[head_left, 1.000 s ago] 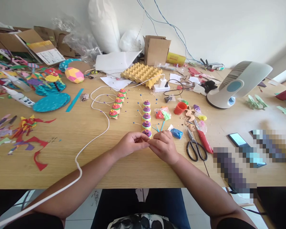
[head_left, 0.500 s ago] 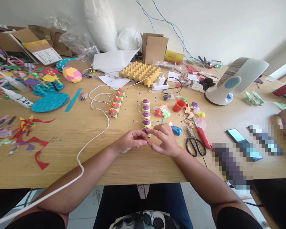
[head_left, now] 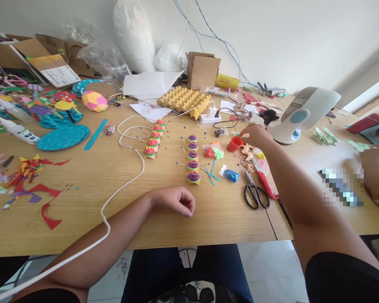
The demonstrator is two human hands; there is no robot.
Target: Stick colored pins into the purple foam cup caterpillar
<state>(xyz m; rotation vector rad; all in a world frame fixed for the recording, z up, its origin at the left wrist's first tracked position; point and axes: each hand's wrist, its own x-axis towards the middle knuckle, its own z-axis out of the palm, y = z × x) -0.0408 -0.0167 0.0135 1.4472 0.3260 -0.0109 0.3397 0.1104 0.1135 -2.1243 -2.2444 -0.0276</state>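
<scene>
My left hand [head_left: 177, 201] rests on the table near the front edge, fingers curled and thumb against them; whatever is inside is hidden. In front of it stands a row of purple-topped egg-carton cups [head_left: 193, 165] with small faces, rings on top and blue-tipped sticks at the sides. My right hand [head_left: 256, 135] reaches forward beside the red tub [head_left: 234, 144], a digit stretched out at its rim and the other fingers partly hidden. A second row of egg-carton cups [head_left: 154, 139], red and green, sits farther left. Thin blue strips [head_left: 211, 173] lie right of the purple row.
Scissors [head_left: 255, 191], a red-handled knife [head_left: 267, 184] and a blue packet [head_left: 230, 175] lie at right. A white fan [head_left: 303, 111] stands behind. The white cable [head_left: 126, 176] crosses the left side. Another person's hand [head_left: 374, 155] is at far right.
My hands have parted. The right has gone forward and right from the purple row to the red tub; the left has drawn back slightly. The view has shifted a little.
</scene>
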